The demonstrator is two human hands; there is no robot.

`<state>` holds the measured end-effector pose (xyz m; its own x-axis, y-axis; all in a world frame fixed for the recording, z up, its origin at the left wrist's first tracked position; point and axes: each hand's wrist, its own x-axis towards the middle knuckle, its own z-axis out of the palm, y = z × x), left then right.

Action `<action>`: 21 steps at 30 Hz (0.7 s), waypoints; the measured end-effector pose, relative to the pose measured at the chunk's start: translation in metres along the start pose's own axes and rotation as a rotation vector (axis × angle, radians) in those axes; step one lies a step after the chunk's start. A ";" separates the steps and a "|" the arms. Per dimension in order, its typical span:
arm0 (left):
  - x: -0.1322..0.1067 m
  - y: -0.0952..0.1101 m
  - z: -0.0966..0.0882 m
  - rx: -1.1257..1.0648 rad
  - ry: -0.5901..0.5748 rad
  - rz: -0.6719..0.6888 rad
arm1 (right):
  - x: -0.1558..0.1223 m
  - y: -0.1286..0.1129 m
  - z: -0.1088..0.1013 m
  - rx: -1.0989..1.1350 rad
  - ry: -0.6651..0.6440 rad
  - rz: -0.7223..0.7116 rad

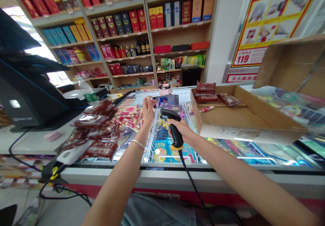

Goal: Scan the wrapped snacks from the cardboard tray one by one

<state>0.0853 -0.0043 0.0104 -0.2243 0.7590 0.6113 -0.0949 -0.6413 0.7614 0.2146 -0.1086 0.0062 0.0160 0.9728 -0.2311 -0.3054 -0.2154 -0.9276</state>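
My left hand [148, 112] is raised over the freezer and pinches the left end of a smartphone [165, 101], whose lit screen is partly blurred out. My right hand [181, 128] grips a black handheld barcode scanner [174, 126] with a yellow base. Its head points up and left, close to the phone but apart from it. A black cable [193, 185] hangs down from the scanner's base. A silver bangle [138, 144] circles my left wrist.
A glass-topped freezer [162, 163] of bright packaged goods lies below my hands. Red vacuum packs [98, 131] are heaped to the left, and a cardboard tray [243, 124] with more packs sits to the right. A black till [30, 97] stands far left. Bottle and gift-box shelves [124, 33] fill the back.
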 end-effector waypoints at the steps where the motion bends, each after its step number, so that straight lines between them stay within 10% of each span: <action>1: 0.000 0.000 0.000 0.004 0.001 0.001 | 0.000 0.000 0.000 0.002 0.000 0.000; 21: 0.000 0.000 0.000 0.035 0.007 0.009 | 0.003 0.002 -0.002 0.011 -0.023 -0.016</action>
<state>0.0857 -0.0044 0.0102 -0.2316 0.7522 0.6169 -0.0584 -0.6438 0.7630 0.2160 -0.1060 0.0030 -0.0005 0.9778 -0.2094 -0.3159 -0.1989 -0.9277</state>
